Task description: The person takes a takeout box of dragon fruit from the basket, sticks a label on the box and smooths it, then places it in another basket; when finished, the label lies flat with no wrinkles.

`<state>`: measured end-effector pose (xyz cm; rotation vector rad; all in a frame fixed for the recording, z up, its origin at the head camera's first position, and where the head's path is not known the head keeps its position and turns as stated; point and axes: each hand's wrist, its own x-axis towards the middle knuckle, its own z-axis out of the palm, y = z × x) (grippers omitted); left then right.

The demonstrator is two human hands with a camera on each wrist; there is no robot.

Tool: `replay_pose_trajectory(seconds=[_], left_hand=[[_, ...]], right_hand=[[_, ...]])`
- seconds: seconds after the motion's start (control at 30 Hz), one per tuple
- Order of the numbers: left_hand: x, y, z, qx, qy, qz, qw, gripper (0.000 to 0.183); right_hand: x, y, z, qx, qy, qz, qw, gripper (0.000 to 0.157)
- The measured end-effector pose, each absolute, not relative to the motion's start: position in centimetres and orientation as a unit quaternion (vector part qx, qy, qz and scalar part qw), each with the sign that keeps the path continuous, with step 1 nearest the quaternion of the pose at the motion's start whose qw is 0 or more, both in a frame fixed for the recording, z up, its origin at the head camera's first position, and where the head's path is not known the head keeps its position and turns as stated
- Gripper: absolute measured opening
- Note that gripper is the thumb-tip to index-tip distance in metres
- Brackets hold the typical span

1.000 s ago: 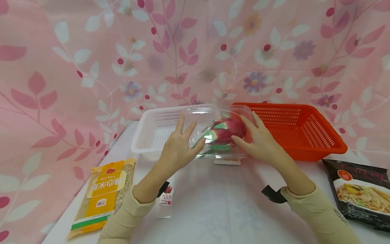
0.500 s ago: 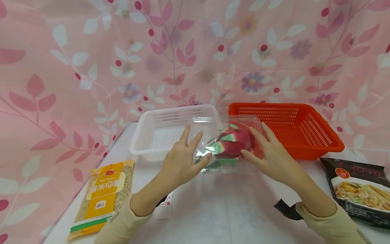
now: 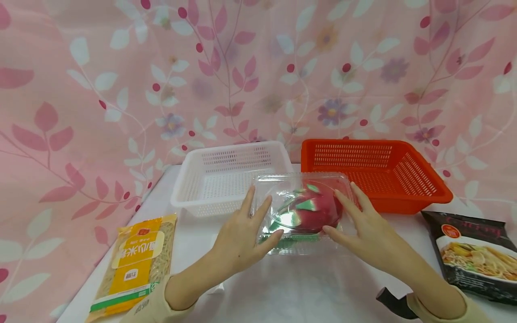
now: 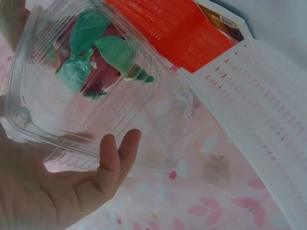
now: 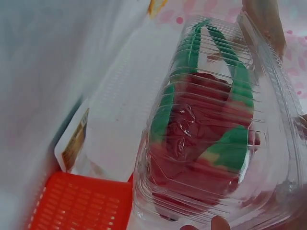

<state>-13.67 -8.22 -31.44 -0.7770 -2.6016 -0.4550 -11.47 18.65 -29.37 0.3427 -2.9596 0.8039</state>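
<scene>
A clear plastic clamshell box (image 3: 272, 188) is held in the air between my two hands, in front of the baskets. Inside it lies a red dragon fruit (image 3: 321, 208) with green scales, toward the box's right half. My left hand (image 3: 240, 240) grips the left end, thumb on the near side and fingers spread along the edge. At the other end, my right hand (image 3: 369, 233) holds the box likewise. From below, the left wrist view shows the ribbed box underside and curled fingertips (image 4: 109, 148). In the right wrist view the fruit (image 5: 196, 139) fills most of the box.
Behind the box stand a white basket (image 3: 190, 179) at left and a red basket (image 3: 420, 179) at right. A yellow bag of grain-like food (image 3: 133, 264) lies at left, a black noodle packet (image 3: 476, 251) at right. A small card (image 4: 223, 19) lies by the baskets.
Both hands have brought the box with the dragon fruit toward me and slightly right, away from the baskets. The small labelled packet near the left wrist is now mostly covered by the arm.
</scene>
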Motion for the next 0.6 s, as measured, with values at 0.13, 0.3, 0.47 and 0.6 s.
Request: replay_pose_trajectory(seconds=[0.13, 0.3, 0.47, 0.6], left_hand=[[-13.2, -8.2, -32.0, -0.281, -0.928, -0.173, 0.174, 0.070], [-12.8, -7.9, -32.6, -0.278, -0.934, -0.176, 0.142, 0.074], [-12.2, -7.8, -33.5, -0.278, -0.935, -0.180, 0.127, 0.074], [-11.9, -7.9, -34.2, -0.278, -0.936, -0.181, 0.116, 0.075]], right_hand=[[-11.0, 18.7, -29.9, 0.111, -0.959, 0.260, 0.032, 0.095], [-10.6, 19.0, -30.7, 0.114, -0.956, 0.269, 0.039, 0.096], [-10.2, 19.1, -31.8, 0.123, -0.952, 0.276, 0.045, 0.094], [-10.0, 19.0, -32.6, 0.126, -0.950, 0.284, 0.040, 0.095]])
